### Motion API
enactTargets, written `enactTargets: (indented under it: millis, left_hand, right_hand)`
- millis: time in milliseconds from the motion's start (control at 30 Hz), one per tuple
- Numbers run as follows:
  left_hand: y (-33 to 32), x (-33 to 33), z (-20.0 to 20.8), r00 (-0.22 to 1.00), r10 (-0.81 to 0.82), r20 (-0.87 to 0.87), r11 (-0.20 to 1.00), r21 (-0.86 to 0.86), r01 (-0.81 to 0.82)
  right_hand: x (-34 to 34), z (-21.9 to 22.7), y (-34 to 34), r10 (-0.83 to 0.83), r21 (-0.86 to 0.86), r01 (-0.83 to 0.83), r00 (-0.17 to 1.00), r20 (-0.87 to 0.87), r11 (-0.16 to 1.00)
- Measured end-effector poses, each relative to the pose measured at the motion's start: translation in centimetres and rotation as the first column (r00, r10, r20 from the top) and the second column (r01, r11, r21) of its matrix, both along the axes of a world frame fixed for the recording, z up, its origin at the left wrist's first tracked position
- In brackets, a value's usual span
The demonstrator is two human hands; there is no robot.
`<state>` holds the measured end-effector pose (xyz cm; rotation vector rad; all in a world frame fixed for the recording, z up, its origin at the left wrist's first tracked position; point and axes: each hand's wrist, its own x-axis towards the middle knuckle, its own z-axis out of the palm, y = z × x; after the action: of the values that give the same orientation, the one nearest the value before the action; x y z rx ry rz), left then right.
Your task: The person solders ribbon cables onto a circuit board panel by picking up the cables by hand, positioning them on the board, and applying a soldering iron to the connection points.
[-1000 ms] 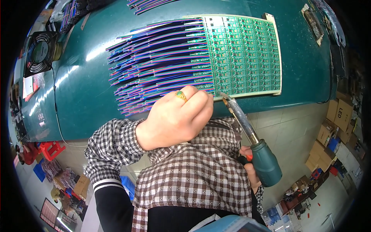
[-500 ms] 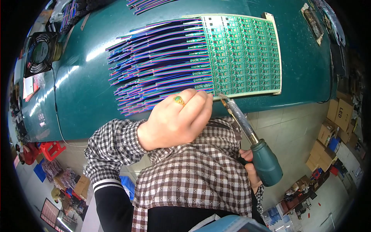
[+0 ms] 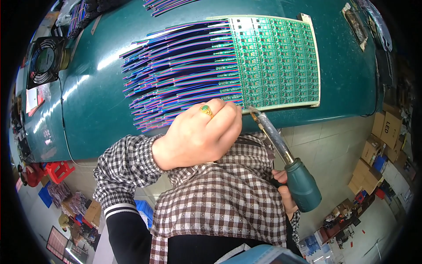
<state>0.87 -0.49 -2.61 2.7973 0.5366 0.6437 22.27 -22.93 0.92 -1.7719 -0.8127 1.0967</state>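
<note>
My left hand, with a ring bearing a green stone, is closed at the near edge of a green circuit-board panel. Its fingertips point down and are hidden, so what they pinch does not show. Rows of thin multicoloured wires run left from the panel, some passing under this hand. My right hand grips the dark green handle of a soldering iron, which partly covers the fingers. The iron slants up and left; its tip is at the panel's near edge, just right of my left fingertips.
The panel lies on a green tabletop. A black fan stands at the far left, its cable running to the near edge. More wires lie at the back. A narrow tray sits at the far right. Cardboard boxes are stacked on the floor.
My left hand has turned and shifted very slightly, its wrist moving a little left. The soldering iron has hardly moved, and its tip stays at the panel's near edge.
</note>
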Motion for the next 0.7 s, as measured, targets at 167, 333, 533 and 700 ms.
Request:
enactTargets:
  millis: [167, 333, 533, 700]
  left_hand:
    - [0.15, 0.15, 0.15, 1.000, -0.008, 0.005, 1.000, -0.007, 0.008]
    - [0.09, 0.24, 0.07, 1.000, 0.004, 0.007, 1.000, 0.018, -0.004]
    - [0.06, 0.20, 0.08, 1.000, 0.004, -0.002, 1.000, 0.013, -0.004]
    - [0.14, 0.33, 0.08, 1.000, 0.000, 0.012, 1.000, 0.015, 0.000]
  right_hand:
    - [0.02, -0.13, -0.29, 0.019, 0.004, -0.019, 0.999, 0.036, 1.000]
    - [0.00, -0.06, -0.19, 0.004, -0.019, -0.004, 1.000, 0.008, 1.000]
    - [0.06, -0.19, -0.17, 0.014, -0.024, -0.014, 1.000, 0.018, 1.000]
    - [0.06, -0.22, -0.16, 0.031, -0.003, -0.031, 0.999, 0.040, 1.000]
